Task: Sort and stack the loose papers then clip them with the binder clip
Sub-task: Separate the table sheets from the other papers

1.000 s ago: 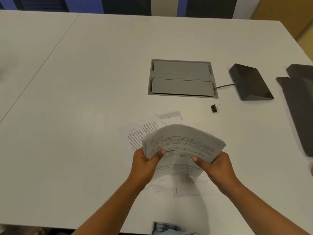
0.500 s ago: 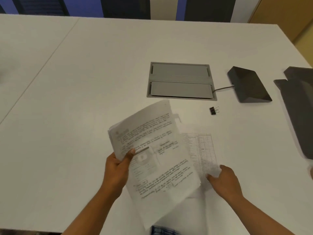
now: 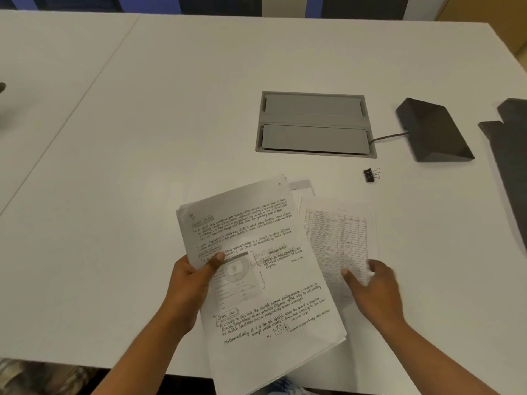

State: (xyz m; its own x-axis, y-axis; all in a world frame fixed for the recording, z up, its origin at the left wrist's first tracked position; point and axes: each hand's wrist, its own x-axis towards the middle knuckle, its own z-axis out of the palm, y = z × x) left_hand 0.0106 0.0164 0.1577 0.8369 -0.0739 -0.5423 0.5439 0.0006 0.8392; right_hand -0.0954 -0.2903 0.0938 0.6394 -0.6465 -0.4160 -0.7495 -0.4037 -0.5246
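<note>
You have bare worktop (image 3: pixel 148 155) all along the left; toward the binder clip (image 3: pixel 369 175), only the table sheet (image 3: pixel 339 238) and cable hatch (image 3: pixel 315 125) crowd your path.

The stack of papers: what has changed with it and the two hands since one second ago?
The right hand let go of the stack of papers and moved right, down onto the table sheet lying on the desk. The left hand alone now holds the stack, which swung left and opened out flat. The binder clip, grey hatch and black box stayed where they were.
</note>
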